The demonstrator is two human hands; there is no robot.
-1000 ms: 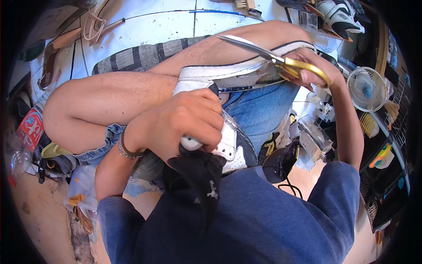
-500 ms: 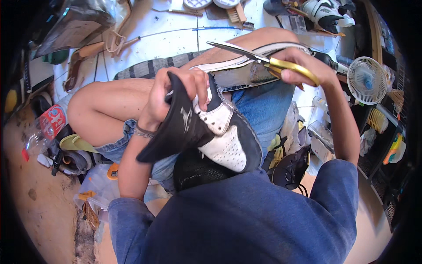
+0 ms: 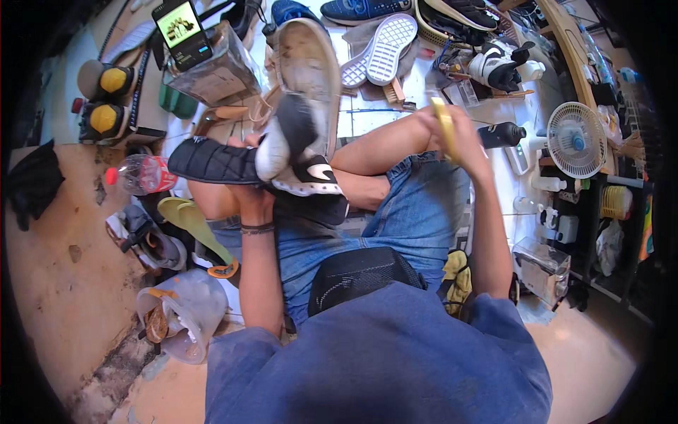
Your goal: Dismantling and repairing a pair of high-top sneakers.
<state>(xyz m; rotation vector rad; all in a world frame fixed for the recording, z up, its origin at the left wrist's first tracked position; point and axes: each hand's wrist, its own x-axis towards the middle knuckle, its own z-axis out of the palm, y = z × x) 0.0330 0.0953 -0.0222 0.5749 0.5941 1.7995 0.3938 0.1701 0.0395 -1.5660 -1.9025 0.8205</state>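
My left hand (image 3: 256,201) is closed around a black and white shoe upper (image 3: 301,177), lifted above my crossed legs. Black padded material reaches out to the left of my fingers, and a white and black part is smeared by motion. Right behind the upper rises a long worn shoe sole (image 3: 308,63), inner face showing; whether my left hand grips it too, I cannot tell. My right hand (image 3: 462,138), off to the right over my knee, is closed on gold-handled scissors (image 3: 443,120). Their blades are blurred.
Beyond my legs lie pale gridded soles (image 3: 390,49), a brush (image 3: 393,90) and blue shoes (image 3: 366,8). A phone (image 3: 182,34) leans on a box at far left. A bottle (image 3: 145,175) and a plastic bucket (image 3: 201,297) are on my left; a fan (image 3: 575,140) stands right.
The upper has moved away from my body and turned in my left hand. The sole, formerly across my lap, now stands up behind it. My right hand with the scissors has shifted slightly left.
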